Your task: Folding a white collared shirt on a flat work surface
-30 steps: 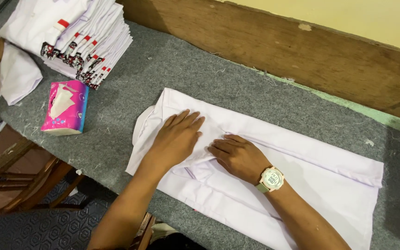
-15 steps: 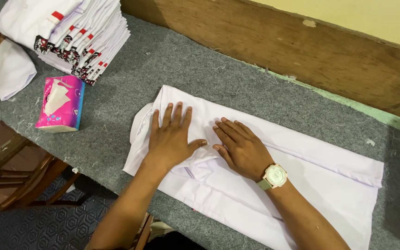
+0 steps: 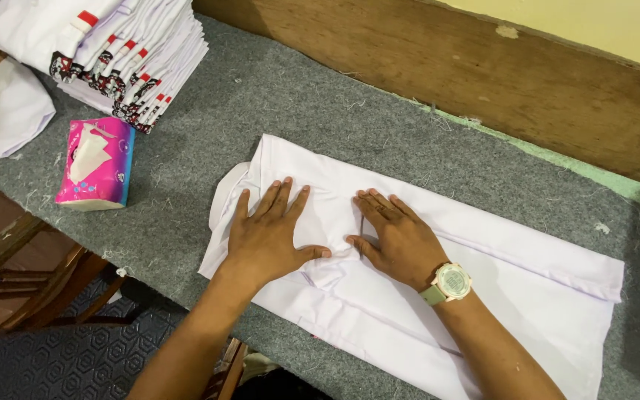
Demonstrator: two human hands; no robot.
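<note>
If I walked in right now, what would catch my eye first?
Two bare hands pressed flat, side by side, on a folded white garment in the middle of the grey felt table: left hand, right hand with a pale wristwatch. At far left, a bright pink tissue pack and a stack of folded white garments.

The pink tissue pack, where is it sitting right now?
In the head view, the pink tissue pack lies on the grey felt table, left of the left hand, just below the stack of folded white garments.

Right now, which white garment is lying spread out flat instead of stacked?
The white shirt under both hands, alone on the grey table; the others sit folded in a pile.
</note>
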